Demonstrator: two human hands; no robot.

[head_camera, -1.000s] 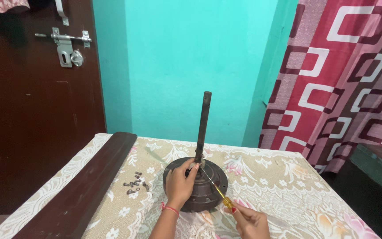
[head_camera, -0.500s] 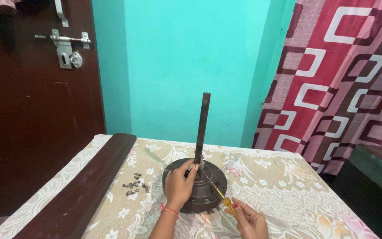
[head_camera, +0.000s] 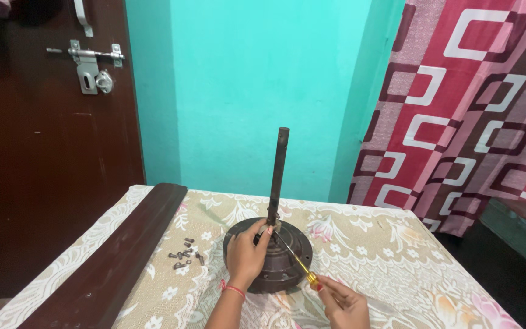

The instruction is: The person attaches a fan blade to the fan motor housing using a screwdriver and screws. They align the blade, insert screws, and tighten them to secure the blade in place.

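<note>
A dark round fan motor housing (head_camera: 292, 253) stands on the table with a long dark rod (head_camera: 278, 173) rising upright from its middle. My left hand (head_camera: 248, 256) rests on top of the housing, fingers curled at the base of the rod. My right hand (head_camera: 342, 301) grips the yellow handle of a screwdriver (head_camera: 298, 263), whose metal shaft slants up and left to the rod's base beside my left fingertips.
Several small dark screws (head_camera: 185, 253) lie left of the housing. A long dark brown fan blade (head_camera: 117, 259) stretches along the table's left side. The table carries a floral cloth (head_camera: 385, 256). A brown door (head_camera: 44, 152) stands left, a patterned curtain (head_camera: 476, 116) right.
My right hand and the screwdriver handle have shifted slightly. The left hand stays on the housing. The view drifted a little to the right.
</note>
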